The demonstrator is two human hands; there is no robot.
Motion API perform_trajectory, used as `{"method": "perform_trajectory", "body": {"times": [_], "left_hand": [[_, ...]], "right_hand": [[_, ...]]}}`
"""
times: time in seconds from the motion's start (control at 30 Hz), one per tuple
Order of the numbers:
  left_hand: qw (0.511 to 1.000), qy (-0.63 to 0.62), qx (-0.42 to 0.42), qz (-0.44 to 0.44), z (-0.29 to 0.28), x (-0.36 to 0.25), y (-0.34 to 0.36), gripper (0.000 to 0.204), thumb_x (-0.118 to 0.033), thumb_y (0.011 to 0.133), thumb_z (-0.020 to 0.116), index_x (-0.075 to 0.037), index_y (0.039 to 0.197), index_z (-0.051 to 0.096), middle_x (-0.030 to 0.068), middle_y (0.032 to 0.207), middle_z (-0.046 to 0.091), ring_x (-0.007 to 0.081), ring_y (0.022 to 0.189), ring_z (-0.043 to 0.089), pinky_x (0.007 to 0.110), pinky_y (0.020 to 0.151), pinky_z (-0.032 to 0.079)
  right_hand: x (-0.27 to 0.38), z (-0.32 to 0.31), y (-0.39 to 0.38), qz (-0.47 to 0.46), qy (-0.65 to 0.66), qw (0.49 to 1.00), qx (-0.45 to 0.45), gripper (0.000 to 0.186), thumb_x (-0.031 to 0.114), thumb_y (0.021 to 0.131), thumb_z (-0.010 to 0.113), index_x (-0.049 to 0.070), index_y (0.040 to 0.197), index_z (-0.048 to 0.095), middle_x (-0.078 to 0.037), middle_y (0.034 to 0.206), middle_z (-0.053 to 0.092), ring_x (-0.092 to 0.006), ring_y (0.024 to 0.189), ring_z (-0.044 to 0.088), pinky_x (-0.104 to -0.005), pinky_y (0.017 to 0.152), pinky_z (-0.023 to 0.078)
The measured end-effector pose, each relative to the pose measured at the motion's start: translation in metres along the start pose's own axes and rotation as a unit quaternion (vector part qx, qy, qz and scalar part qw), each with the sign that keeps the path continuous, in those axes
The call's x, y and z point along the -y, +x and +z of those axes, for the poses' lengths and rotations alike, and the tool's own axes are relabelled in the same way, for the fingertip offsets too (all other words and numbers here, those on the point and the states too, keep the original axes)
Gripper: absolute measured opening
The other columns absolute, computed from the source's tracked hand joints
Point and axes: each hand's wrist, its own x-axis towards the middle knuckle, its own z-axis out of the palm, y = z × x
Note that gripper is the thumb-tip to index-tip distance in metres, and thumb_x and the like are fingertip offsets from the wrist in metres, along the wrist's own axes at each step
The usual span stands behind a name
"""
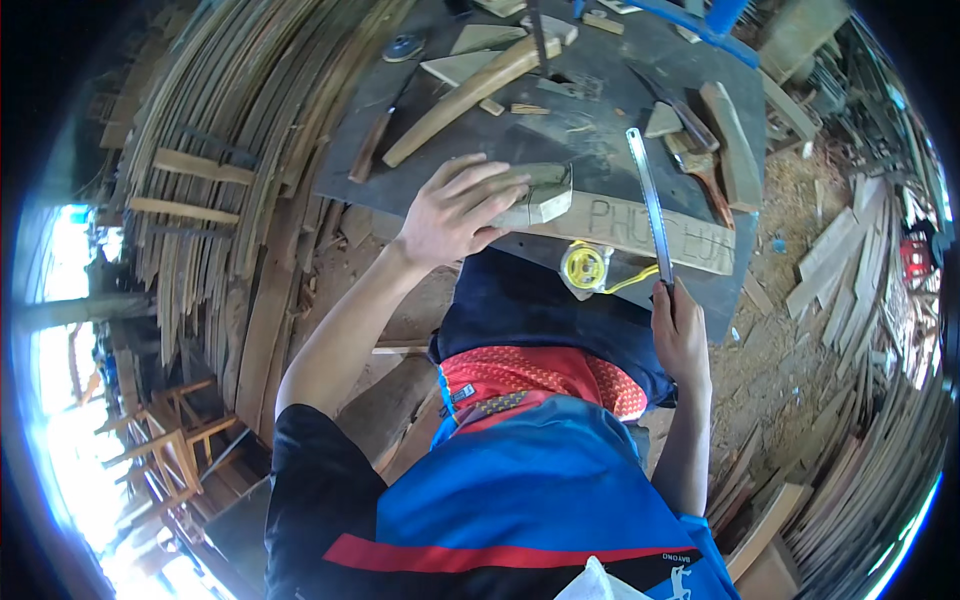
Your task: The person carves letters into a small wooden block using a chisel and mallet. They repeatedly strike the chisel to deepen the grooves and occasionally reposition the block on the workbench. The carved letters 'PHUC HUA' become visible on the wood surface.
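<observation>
My left hand (460, 210) is closed round a short wooden block (548, 203), thumb low and fingers over its top. The block rests by the left end of a long pale board (690, 243) with hand-drawn lettering, along the near edge of the dark worktable (440, 115). In my closed right hand (680, 330) is a narrow shiny steel strip (648, 190) with a hole near its tip; it points away from me across the board, and its exact kind is unclear. Between my hands, a yellow round reel (585, 267) with a yellow strap lies at the table edge.
A long wooden bar (470, 97), a chisel-like tool (375, 140), offcuts and a wood-handled tool (706, 180) lie farther back on the table. Blue metal framing (725, 22) stands at the far edge. Stacked planks (220, 110) fill the left; more planks (860, 470) lie right.
</observation>
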Motion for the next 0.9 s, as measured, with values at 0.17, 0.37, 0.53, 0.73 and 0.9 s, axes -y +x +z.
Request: {"method": "perform_trajectory", "body": {"times": [0.17,0.37,0.53,0.73,0.9], "left_hand": [[0.995,-0.009,-0.048,-0.091,-0.025,-0.015,-0.021,0.045,-0.03,0.076,0.083,-0.006,0.111,0.068,0.0031,0.117,0.073,0.0229,0.107,0.065,0.043,0.099,0.051],[0.968,-0.065,-0.126,-0.208,-0.027,-0.025,-0.037,0.035,-0.022,0.079,0.081,-0.003,0.106,0.072,0.0116,0.105,0.068,0.0309,0.096,0.063,0.041,0.088,0.049],[0.961,-0.061,-0.138,-0.231,-0.023,-0.024,-0.039,0.035,-0.022,0.079,0.081,-0.002,0.106,0.072,0.0137,0.104,0.068,0.0328,0.096,0.063,0.042,0.087,0.049],[0.963,-0.06,-0.163,-0.204,-0.021,-0.022,-0.029,0.035,-0.023,0.08,0.079,-0.004,0.109,0.073,0.0086,0.105,0.072,0.0297,0.097,0.063,0.041,0.088,0.047],[0.979,-0.026,-0.131,-0.157,-0.008,-0.026,-0.02,0.041,-0.028,0.077,0.082,-0.008,0.112,0.072,-0.0003,0.11,0.074,0.0248,0.101,0.063,0.04,0.091,0.047]], "right_hand": [[0.002,0.015,0.004,-0.05,-0.031,0.998,-0.007,0.027,0.022,0.103,0.056,-0.005,0.099,0.056,-0.028,0.077,0.061,-0.0479,0.073,0.059,-0.0493,0.063,0.043],[0.017,0.03,0.005,-0.121,-0.043,0.992,0.01,0.031,0.026,0.101,0.061,-0.004,0.11,0.061,-0.026,0.084,0.067,-0.0471,0.079,0.063,-0.0499,0.067,0.046],[0.038,0.04,0.004,-0.161,-0.005,0.986,0.042,0.028,0.023,0.1,0.062,-0.003,0.112,0.06,-0.024,0.082,0.067,-0.0445,0.075,0.064,-0.048,0.064,0.046],[0.041,0.036,0.01,-0.162,0.011,0.986,0.046,0.031,0.022,0.099,0.063,-0.003,0.118,0.06,-0.025,0.086,0.068,-0.0452,0.077,0.065,-0.0463,0.066,0.048],[0.037,0.024,0.015,-0.109,-0.006,0.993,0.035,0.036,0.023,0.099,0.063,-0.005,0.122,0.059,-0.027,0.089,0.068,-0.0447,0.076,0.064,-0.0445,0.067,0.048]]}}
